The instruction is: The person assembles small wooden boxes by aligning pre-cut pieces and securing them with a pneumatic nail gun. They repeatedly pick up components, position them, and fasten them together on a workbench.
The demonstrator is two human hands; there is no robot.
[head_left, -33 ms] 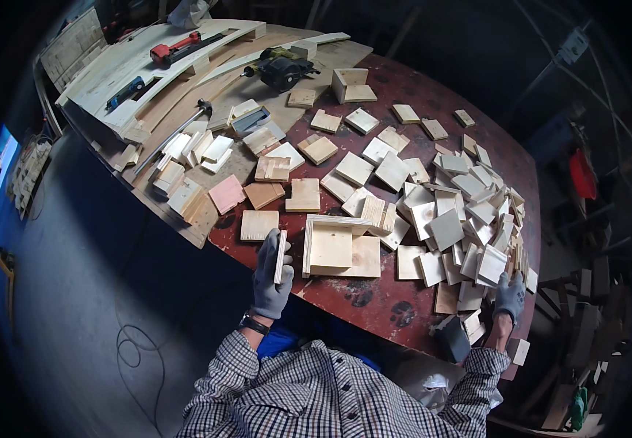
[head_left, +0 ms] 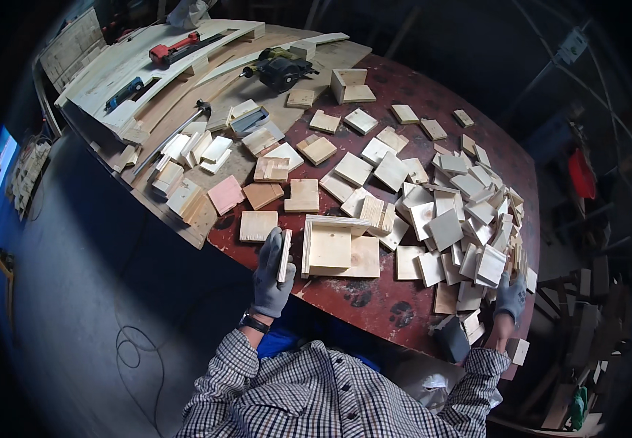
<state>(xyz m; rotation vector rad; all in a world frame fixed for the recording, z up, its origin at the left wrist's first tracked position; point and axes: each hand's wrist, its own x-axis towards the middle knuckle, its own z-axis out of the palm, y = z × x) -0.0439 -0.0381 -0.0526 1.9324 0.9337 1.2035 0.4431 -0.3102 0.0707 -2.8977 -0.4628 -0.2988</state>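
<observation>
My left hand (head_left: 270,281), in a grey glove, is closed on a small wooden board (head_left: 285,255) held on edge at the table's front. Just right of it on the red table (head_left: 330,296) sits a pale corner piece (head_left: 330,244) of joined boards, a flat wooden square partly under it. My right hand (head_left: 510,296), also gloved, is at the right end of a heap of wooden squares (head_left: 445,230). Its fingers appear closed on a wooden block (head_left: 518,257) standing at the heap's edge; the grip is partly hidden.
Loose wooden squares (head_left: 317,149) lie across the table. At the far left are a hammer (head_left: 202,108), a black and yellow-green power tool (head_left: 281,69), a red tool (head_left: 173,51) and a blue tool (head_left: 124,95). A dark grey block (head_left: 452,339) sits near the front right edge.
The board in my left hand has tilted slightly, its top leaning a little to the right. My right hand stays at the heap's right end.
</observation>
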